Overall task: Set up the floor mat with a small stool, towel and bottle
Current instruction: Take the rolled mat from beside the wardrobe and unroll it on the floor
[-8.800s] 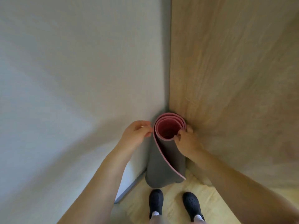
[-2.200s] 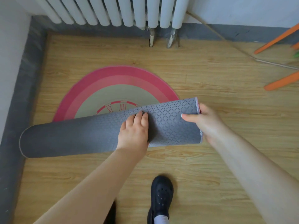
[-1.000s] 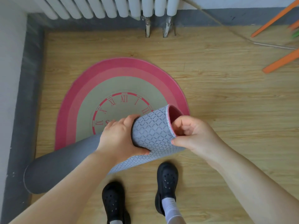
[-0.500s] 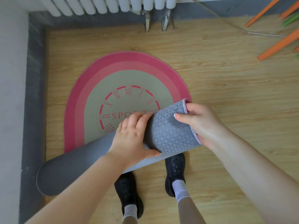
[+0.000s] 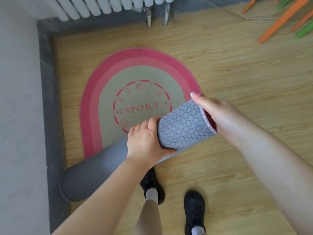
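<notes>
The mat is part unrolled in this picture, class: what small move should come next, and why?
Probably keep rolling the mat out toward the feet. Its far end lies flat on the floor, but the rest is a grey roll gripped by the left hand and right hand.

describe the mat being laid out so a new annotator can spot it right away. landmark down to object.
Start at the white radiator on the far wall; on the wooden floor below it lies the floor mat, half unrolled. Its flat part has a rounded end, pink bands and a clock face reading SPORT. Its grey, diamond-textured roll is in the grip of the left hand and right hand; nothing else nearby is patterned.
</notes>
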